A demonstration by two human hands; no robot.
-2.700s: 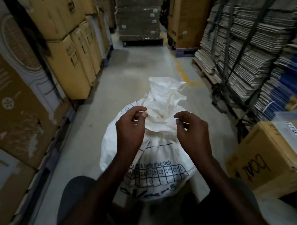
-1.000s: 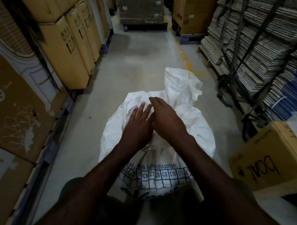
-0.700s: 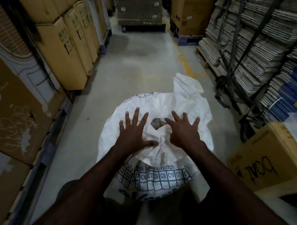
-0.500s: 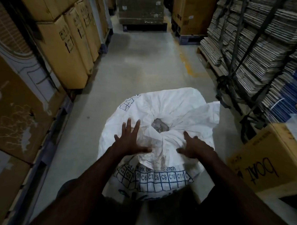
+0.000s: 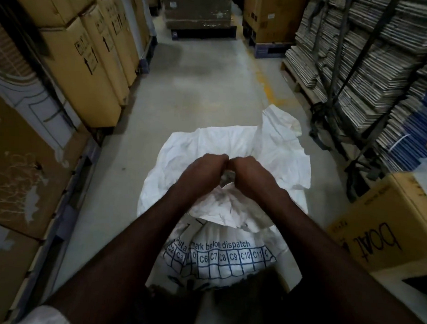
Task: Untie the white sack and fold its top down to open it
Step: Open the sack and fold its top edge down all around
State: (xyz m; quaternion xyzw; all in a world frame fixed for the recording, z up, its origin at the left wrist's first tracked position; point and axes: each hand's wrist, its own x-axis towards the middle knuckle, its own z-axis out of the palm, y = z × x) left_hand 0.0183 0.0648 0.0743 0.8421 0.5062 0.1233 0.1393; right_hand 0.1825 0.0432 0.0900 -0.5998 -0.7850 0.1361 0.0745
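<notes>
The white sack (image 5: 220, 206) stands on the concrete floor (image 5: 198, 87) of a warehouse aisle, directly under both hands. Its top is already loose: the cloth spreads out in crumpled folds around the hands, with one flap (image 5: 281, 130) standing up beyond and to the right of the right hand.

The left hand (image 5: 204, 170) and the right hand (image 5: 250, 174) meet knuckle to knuckle over the middle of the sack, just above its mouth. Each grip is curled closed, fingers bent down and away from the camera into the bunched cloth. The fingertips are hidden behind the backs of the hands, so what exactly they pinch cannot be told, though the fabric rises to meet them on the far side. A small dark gap (image 5: 227, 177) between the two wrists shows the sack's opening below.

Nearer to the person than the hands, a turned-down fold of cloth (image 5: 227, 214) hangs over the sack's front, and below it the printed blue grid (image 5: 218, 257) with the words "mark before dispatch" faces the camera.

Left of the left hand, well apart, stand tall cardboard boxes (image 5: 89, 65). Right of the right hand, a brown box marked "boat" (image 5: 385, 235) sits near the sack, and strapped stacks of flat cardboard (image 5: 368, 58) rise beyond it.
</notes>
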